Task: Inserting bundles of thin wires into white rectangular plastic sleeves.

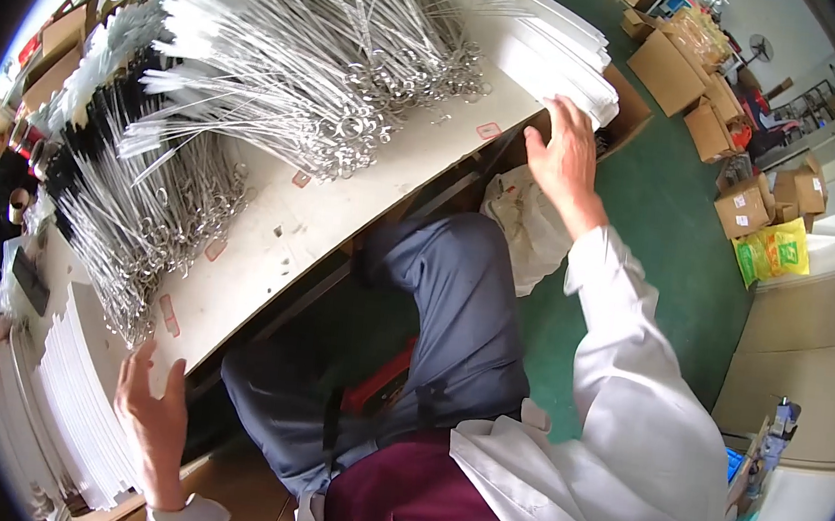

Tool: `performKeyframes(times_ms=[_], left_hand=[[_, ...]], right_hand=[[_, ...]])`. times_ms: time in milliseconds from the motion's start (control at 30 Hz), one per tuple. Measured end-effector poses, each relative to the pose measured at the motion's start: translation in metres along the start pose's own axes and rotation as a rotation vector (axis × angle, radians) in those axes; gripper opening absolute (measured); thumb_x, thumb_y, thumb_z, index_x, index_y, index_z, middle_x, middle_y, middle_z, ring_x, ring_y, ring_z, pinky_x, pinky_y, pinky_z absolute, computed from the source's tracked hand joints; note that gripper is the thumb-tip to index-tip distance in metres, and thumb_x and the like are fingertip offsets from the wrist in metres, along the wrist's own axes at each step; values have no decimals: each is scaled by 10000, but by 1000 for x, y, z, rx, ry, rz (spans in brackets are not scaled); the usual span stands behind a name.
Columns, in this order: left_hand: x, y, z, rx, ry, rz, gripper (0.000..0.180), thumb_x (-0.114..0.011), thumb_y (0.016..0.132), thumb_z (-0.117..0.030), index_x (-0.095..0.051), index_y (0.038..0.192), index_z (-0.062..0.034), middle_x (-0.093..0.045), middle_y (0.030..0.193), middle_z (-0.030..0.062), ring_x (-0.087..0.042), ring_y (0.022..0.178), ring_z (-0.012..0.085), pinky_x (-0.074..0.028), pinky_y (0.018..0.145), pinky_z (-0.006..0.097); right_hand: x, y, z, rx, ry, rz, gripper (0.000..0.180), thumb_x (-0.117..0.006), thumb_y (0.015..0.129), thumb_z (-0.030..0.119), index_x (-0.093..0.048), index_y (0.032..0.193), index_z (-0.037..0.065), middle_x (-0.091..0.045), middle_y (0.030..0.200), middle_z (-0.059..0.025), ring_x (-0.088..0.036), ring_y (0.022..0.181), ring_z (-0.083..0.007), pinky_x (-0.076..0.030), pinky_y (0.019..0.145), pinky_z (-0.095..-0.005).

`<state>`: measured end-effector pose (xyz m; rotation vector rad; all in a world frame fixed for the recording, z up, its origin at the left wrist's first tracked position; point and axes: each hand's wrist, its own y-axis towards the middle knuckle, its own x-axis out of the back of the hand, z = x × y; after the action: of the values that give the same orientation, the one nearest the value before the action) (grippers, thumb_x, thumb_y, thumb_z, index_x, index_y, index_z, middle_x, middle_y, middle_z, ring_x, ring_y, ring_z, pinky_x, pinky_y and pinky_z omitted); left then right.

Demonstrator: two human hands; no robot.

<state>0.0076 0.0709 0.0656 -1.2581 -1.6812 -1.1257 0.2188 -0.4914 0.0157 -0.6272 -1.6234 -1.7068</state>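
My right hand reaches up to the table's right end, fingers resting on a stack of long white sleeves at the edge. My left hand grips the near left edge of the white table, beside another stack of white sleeves. Between the hands lie heaps of thin metal skewers with ring ends, with a second heap further left. Neither hand lifts anything.
My legs in grey trousers sit under the table. A white bag lies below the right edge. Several cardboard boxes and a yellow-green bag stand on the green floor to the right.
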Motion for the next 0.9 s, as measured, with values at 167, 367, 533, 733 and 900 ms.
performKeyframes(times_ms=[167,367,533,733,900], left_hand=[[-69,10,16,-124,-79,-274,366,-762,882,-75,-661,1225,5,-691,1167,204,-667,1082,400,-528,940,471],[-111,15,37,-214,4,-328,284,-672,936,-73,-660,1199,32,-684,1186,213,-639,1114,403,-491,1025,488],[-114,17,40,-232,42,-336,243,-654,942,-74,-669,1157,41,-689,1185,206,-635,1124,409,-477,1053,497],[-115,16,37,-235,73,-355,232,-620,953,-80,-671,1145,39,-689,1194,208,-630,1134,423,-460,1085,516],[-116,15,38,-242,105,-373,227,-597,958,-72,-669,1142,39,-687,1195,215,-626,1137,433,-449,1096,529]], right_hand=[[-16,28,-59,-49,-313,156,631,-785,845,175,-538,1397,-2,-490,1486,-210,-449,1394,-383,-365,1172,-468],[-23,35,-82,40,-314,195,636,-793,846,182,-537,1394,-14,-546,1441,-174,-492,1363,-339,-375,1162,-445],[-26,33,-87,94,-345,157,534,-754,868,177,-570,1327,-23,-589,1368,-177,-534,1306,-338,-396,1130,-453],[-31,34,-84,158,-376,118,474,-735,875,171,-589,1285,-15,-591,1350,-178,-552,1266,-349,-412,1104,-459],[-21,37,-75,86,-349,227,555,-780,843,169,-573,1326,-10,-574,1382,-171,-539,1287,-352,-405,1122,-458]])
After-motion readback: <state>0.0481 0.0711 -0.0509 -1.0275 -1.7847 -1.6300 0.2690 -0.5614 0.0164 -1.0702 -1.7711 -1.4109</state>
